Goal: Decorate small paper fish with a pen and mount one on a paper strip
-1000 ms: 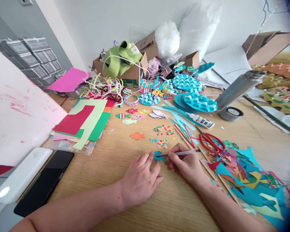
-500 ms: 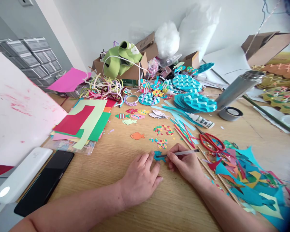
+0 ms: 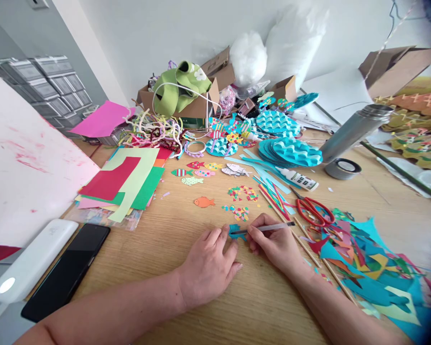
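A small blue paper fish (image 3: 236, 230) lies on the wooden table between my hands. The fingertips of my left hand (image 3: 212, 261) rest on its left edge, the fingers spread and lying on the paper and table. My right hand (image 3: 271, 242) pinches a grey pen (image 3: 273, 227), whose tip touches the fish. An orange paper fish (image 3: 204, 202) lies further up, left of small piles of coloured paper bits (image 3: 240, 212). Several patterned paper fish (image 3: 192, 181) are grouped beyond it.
Red-handled scissors (image 3: 314, 212), wooden sticks (image 3: 335, 278) and paper scraps (image 3: 377, 268) lie to the right. A glue bottle (image 3: 299, 179) and steel flask (image 3: 355, 132) stand or lie behind. Coloured sheets (image 3: 143, 187), a phone (image 3: 66, 273) and a white device (image 3: 32, 258) are left.
The pen in my right hand has shifted very slightly. My left hand and the blue fish stay in place.
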A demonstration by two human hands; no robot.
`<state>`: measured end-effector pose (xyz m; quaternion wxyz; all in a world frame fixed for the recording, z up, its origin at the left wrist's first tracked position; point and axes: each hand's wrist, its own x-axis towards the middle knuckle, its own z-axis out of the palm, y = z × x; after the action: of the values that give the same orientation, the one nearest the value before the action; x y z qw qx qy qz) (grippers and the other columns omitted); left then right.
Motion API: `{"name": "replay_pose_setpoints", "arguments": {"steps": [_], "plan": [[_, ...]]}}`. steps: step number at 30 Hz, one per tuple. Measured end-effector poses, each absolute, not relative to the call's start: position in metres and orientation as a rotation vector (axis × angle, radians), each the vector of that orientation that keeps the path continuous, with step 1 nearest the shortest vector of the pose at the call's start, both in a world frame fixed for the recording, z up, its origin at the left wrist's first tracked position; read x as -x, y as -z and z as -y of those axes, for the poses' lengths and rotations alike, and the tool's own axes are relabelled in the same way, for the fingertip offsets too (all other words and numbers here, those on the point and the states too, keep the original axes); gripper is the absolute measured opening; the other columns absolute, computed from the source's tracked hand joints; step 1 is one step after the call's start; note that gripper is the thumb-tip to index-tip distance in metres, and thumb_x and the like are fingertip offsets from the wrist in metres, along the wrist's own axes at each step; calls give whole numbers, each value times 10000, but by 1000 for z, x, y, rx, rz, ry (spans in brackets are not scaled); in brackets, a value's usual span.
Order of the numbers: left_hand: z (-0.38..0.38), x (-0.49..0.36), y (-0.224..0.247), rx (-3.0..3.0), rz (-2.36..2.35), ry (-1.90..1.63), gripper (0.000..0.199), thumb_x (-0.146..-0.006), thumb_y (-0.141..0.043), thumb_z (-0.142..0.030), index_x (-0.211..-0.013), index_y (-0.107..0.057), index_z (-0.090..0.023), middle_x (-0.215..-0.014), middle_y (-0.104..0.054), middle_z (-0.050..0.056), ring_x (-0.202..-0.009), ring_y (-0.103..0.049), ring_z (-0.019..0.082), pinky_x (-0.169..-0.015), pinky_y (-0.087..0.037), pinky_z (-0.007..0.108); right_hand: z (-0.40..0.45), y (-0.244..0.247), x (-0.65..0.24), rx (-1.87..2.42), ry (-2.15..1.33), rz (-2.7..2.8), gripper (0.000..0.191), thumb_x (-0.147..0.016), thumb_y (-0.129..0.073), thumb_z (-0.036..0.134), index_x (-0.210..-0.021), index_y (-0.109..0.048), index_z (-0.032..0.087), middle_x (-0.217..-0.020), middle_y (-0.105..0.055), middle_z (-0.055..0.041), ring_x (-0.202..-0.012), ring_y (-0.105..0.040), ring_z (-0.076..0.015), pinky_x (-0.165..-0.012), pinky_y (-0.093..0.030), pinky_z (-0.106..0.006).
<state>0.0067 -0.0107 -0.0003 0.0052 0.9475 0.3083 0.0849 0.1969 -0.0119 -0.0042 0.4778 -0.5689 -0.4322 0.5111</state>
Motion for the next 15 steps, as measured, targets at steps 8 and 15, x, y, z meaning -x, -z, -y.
{"name": "replay_pose_setpoints", "arguments": {"steps": [8,15], "plan": [[10,-7,-1,-2971,-965,-259,396,-954,-467,-422,-1201,-597,-142,-1370,-525,185,-1139,-535,284,-941,-456,406,12,2,-196,1391,-1251,1076,447,-656,-765,590,-653,-531,208,-486,-593,25,-368,-520,-104,-359,-421,-205],[11,-6,-1,-2962,-967,-245,399,-955,-466,-428,-1202,-598,-143,-1377,-519,188,-1139,-531,286,-939,-454,406,13,4,-199,1380,-1228,1099,429,-681,-751,584,-658,-539,211,-500,-602,14,-377,-526,-118,-364,-423,-221]]}}
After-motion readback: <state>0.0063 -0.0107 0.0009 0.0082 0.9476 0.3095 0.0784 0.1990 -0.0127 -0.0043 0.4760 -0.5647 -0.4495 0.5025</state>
